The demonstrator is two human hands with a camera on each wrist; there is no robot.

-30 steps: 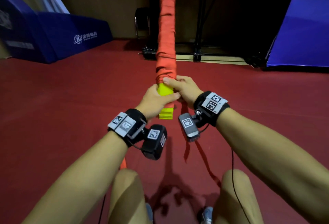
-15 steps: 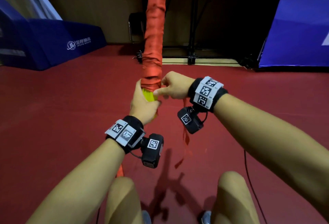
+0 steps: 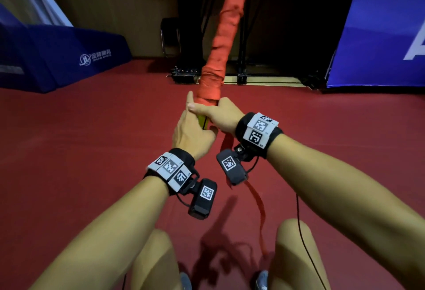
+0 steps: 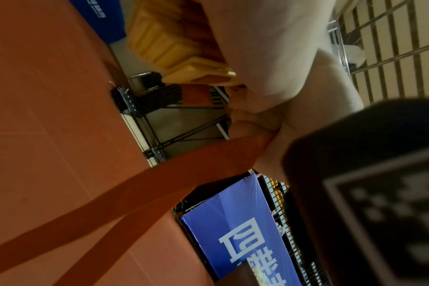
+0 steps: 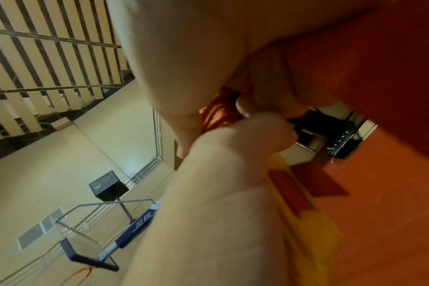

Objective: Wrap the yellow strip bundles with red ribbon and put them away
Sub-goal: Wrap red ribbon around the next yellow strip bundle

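A long yellow strip bundle point(image 3: 202, 123) rises from my hands toward the top of the head view, most of it covered by spiralled red ribbon point(image 3: 224, 29). Only a short yellow stretch shows between my hands. My left hand point(image 3: 190, 129) grips the bundle's lower end, its index finger pointing up along it. My right hand point(image 3: 222, 114) closes over the bundle at the wrap's lower edge, thumb laid across, holding the ribbon there. The loose ribbon tail point(image 3: 258, 206) hangs from under my right wrist down to the floor. In the left wrist view the ribbon tail point(image 4: 135, 189) runs away to the lower left.
Red floor point(image 3: 80, 142) lies all around. A blue padded mat point(image 3: 57, 59) sits at the back left and a blue banner point(image 3: 379, 36) at the back right. A black stand base point(image 3: 184, 76) and a chair point(image 3: 170, 36) are behind the bundle. My knees point(image 3: 158, 262) are below.
The bundle's top has tilted to the right. My right hand has come round over the bundle, and less yellow shows between my hands. The ribbon tail has swung lower.
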